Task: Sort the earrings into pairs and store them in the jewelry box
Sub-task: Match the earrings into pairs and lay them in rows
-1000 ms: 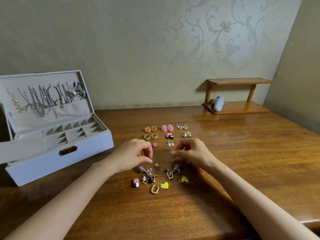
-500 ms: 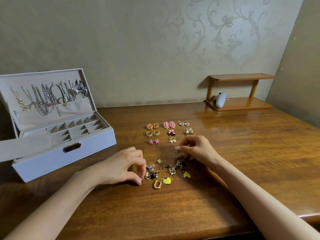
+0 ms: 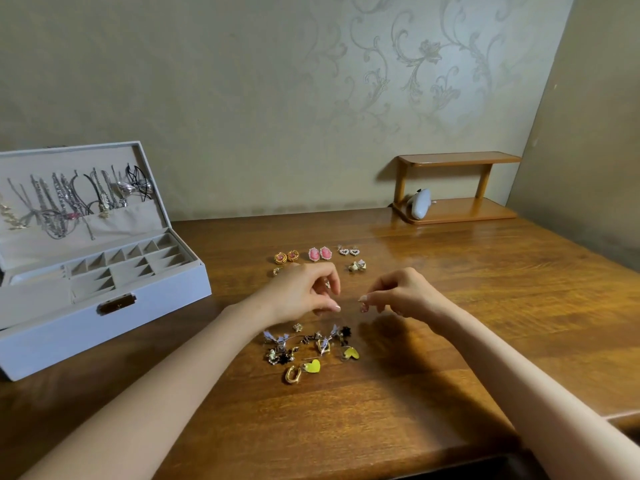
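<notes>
Earrings lie tangled at lower centre; my right fingers pinch a pink earring, left fingers curled, hold unclear. A slack pinch could drop it into that heap.

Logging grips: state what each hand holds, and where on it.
Right hand pinches a small pink earring at its top; left hand: cannot tell.

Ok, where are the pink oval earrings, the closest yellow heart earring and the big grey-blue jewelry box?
Pink oval earrings (image 3: 314,254): head view, left earring's pink stone.
Closest yellow heart earring (image 3: 312,366): head view, middle of the heart.
Grey-blue jewelry box (image 3: 166,301): head view, its front wall.
</notes>
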